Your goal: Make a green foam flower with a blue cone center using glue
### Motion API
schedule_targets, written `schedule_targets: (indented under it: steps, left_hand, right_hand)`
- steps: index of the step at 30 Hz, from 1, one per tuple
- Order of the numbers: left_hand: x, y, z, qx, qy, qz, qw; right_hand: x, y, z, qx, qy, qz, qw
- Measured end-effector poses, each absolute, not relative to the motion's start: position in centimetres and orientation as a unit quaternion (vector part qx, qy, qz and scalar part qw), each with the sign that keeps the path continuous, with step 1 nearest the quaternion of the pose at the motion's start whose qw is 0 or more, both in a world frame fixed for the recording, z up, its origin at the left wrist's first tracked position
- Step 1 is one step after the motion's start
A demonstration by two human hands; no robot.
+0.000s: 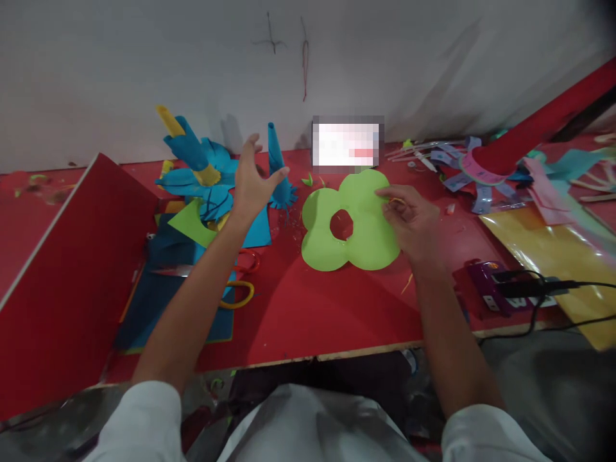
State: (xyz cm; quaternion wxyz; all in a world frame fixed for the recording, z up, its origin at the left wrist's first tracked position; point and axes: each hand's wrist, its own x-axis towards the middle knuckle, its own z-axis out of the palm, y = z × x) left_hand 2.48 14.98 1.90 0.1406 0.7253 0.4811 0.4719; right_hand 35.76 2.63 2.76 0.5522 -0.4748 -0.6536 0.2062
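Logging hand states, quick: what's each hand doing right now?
Left hand: open, by the blue paper cone.
Right hand: curled over the green paper flower; cannot tell whether it grips.

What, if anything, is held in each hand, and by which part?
The right hand seems to hold the green flower by its right edge; the left hand is open, holding nothing.
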Motion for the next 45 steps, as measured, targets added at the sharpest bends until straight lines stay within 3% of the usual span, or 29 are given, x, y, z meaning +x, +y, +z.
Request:
schedule_targets:
  steps: [6,12,18,26,31,37,45]
  left_hand:
    - [4.8,17.1,4.4,0.705,0.54,0.455,0.067]
    - [3.8,12.1,8.2,0.727,0.501,0.465,0.058]
    - [4.5,6.8,5.5,0.753,0.475,0.436,0.129]
    - [4.7,5.6,4.0,0.743,0.485,0.421,0.188]
    - [5.1,4.9,4.3,0.757,0.485,0.411,0.154]
    - [4.8,1.6,3.6,0.722,0.47,0.505,0.045]
    - [10.6,-1.5,0.8,0.87,0.438,0.223,-0.033]
  right_hand:
    - [36.6,3.4,1.9,-0.487,-0.643,0.187,0.56]
    - [36.8,3.4,2.2,-0.494,-0.626,0.199,0.569]
    - [36.6,3.3,2.5,-0.506,-0.616,0.194,0.572]
    - [36.9,3.4,2.2,-0.499,-0.628,0.187,0.567]
    - [37.1,3.3,2.0,-0.496,-0.627,0.187,0.571]
    - [37.0,3.2,2.6,-0.495,-0.618,0.185,0.582]
    - [36.5,2.9,3.7,-0.493,-0.604,0.176,0.602]
